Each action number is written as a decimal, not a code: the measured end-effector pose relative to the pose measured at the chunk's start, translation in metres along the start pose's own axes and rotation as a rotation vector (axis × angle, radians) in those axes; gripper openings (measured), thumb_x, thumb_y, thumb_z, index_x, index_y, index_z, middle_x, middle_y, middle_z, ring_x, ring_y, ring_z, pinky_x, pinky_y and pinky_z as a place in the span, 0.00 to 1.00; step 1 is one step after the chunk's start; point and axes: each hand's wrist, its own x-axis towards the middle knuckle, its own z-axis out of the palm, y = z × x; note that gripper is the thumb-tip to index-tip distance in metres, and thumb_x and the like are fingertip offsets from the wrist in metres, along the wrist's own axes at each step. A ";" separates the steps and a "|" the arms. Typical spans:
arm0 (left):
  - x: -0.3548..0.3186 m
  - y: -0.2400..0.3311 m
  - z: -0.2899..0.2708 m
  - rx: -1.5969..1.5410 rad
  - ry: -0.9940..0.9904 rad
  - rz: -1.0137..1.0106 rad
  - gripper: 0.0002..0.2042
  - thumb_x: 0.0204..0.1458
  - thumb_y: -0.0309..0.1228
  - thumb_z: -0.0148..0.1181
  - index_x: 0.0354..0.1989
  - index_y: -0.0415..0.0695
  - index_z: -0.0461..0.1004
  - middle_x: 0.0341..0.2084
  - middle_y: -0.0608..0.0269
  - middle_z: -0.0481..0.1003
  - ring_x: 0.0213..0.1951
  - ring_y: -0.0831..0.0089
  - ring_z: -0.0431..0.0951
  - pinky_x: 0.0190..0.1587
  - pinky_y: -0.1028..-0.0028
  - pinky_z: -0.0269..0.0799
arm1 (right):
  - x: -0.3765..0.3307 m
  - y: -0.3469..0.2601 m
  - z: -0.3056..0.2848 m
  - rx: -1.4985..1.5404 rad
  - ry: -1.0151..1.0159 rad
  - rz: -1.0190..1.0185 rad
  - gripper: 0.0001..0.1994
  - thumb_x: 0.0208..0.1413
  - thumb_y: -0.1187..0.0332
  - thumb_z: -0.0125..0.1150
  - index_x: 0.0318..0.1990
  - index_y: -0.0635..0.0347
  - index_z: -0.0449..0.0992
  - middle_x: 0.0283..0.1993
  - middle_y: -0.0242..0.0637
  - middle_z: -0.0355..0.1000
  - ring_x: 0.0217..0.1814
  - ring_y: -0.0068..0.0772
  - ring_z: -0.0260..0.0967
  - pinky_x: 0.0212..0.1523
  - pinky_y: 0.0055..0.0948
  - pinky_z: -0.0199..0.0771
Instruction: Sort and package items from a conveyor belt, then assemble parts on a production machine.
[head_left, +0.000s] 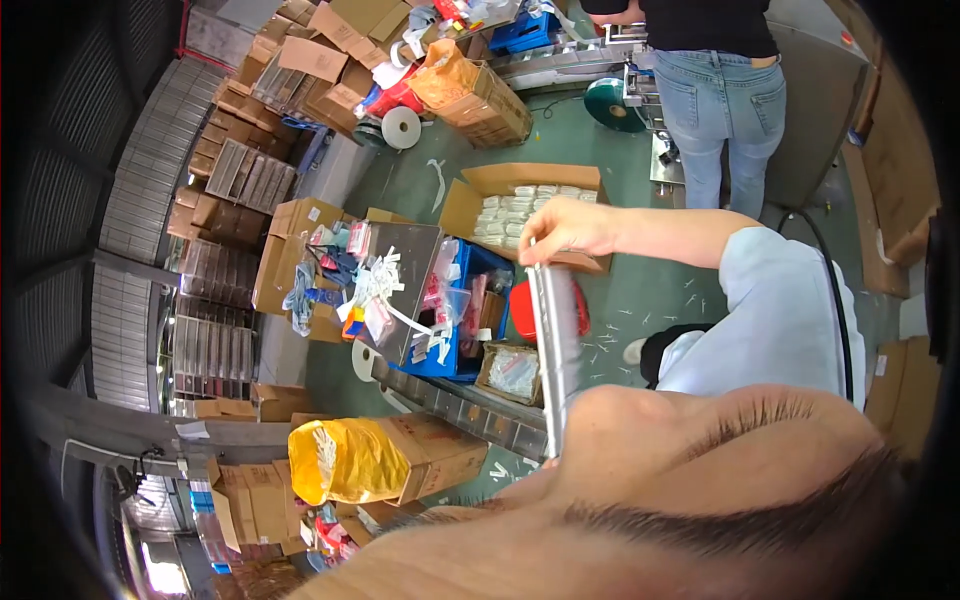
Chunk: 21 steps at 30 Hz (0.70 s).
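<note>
My right hand (565, 230) pinches the upper end of a long, narrow, shiny strip (547, 340) between thumb and fingers. Pale and partly see-through, the strip hangs down nearly straight, with one side blurred; its exact kind I cannot make out. A small patch of skin at its lower end may be my left hand (549, 463), but the fingers are hidden. Behind the strip stand a red stool-like item (523, 309) and a small box (496, 383) holding a clear bag. An open carton (478, 180) with rows of small white packs lies beyond my right hand.
A blue crate (465, 262) of packets adjoins a dark table (405, 240) heaped with white strips. Along the conveyor (470, 410) stands a yellow-lined carton (365, 465). Another person (715, 110) works at a machine at the back. White scraps litter the floor; stacked cartons line the left.
</note>
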 end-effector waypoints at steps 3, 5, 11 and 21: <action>0.023 0.002 -0.005 0.027 0.047 -0.020 0.06 0.54 0.23 0.52 0.37 0.35 0.70 0.32 0.61 0.73 0.32 0.76 0.72 0.37 0.76 0.70 | 0.038 0.010 0.007 0.123 -0.078 -0.041 0.08 0.45 0.74 0.65 0.33 0.68 0.77 0.30 0.36 0.74 0.31 0.22 0.69 0.36 0.20 0.68; 0.033 0.001 -0.011 0.039 0.121 -0.048 0.06 0.53 0.23 0.52 0.37 0.35 0.70 0.32 0.61 0.73 0.31 0.76 0.72 0.36 0.76 0.70 | 0.069 0.018 0.015 0.191 -0.157 -0.042 0.08 0.45 0.74 0.65 0.33 0.68 0.77 0.30 0.36 0.74 0.31 0.23 0.69 0.36 0.20 0.68; -0.006 0.134 0.038 0.054 0.543 0.258 0.06 0.51 0.21 0.54 0.36 0.35 0.71 0.28 0.60 0.74 0.28 0.78 0.72 0.33 0.78 0.70 | 0.161 0.019 0.063 0.122 -0.489 -0.015 0.08 0.49 0.72 0.62 0.35 0.68 0.76 0.35 0.41 0.74 0.35 0.28 0.72 0.38 0.25 0.74; 0.021 0.199 -0.019 -0.004 0.730 0.349 0.06 0.52 0.22 0.56 0.38 0.35 0.72 0.27 0.63 0.74 0.27 0.81 0.72 0.33 0.83 0.69 | 0.308 0.091 0.167 0.373 -0.858 0.120 0.08 0.55 0.68 0.56 0.37 0.62 0.75 0.28 0.31 0.72 0.28 0.15 0.67 0.29 0.13 0.64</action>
